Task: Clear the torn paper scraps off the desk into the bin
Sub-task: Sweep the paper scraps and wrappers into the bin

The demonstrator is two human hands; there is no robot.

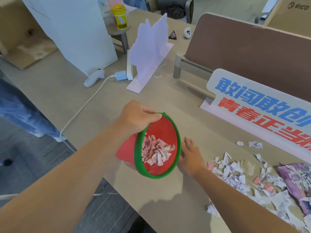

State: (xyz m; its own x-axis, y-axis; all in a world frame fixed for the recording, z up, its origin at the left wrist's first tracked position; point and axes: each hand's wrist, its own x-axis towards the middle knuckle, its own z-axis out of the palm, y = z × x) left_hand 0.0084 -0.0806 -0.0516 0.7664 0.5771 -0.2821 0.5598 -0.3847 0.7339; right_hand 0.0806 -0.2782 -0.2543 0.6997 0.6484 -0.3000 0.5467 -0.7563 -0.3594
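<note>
gripping the green rim of the red bin (161,130) at its upper edge, the left hand (134,117) holds it tilted at the centre of the frame, mouth turned toward the camera, at the desk's near edge. a small heap of torn pieces lies inside the bin. the right hand (191,155) rests flat on the desk (107,98) just right of the bin, fingers spread wide, holding nothing. the torn paper scraps (239,175) spread over the lower right of the frame, just beside that wrist, mixed with a purple printed sheet (296,180). along the right stands a white sign with blue and red characters (262,106) before a brown partition (244,52). higher up, a white standing card (149,47), a charger with cable (120,75), and a yellow canister (118,16) at the top. grey floor shows lower left.
</note>
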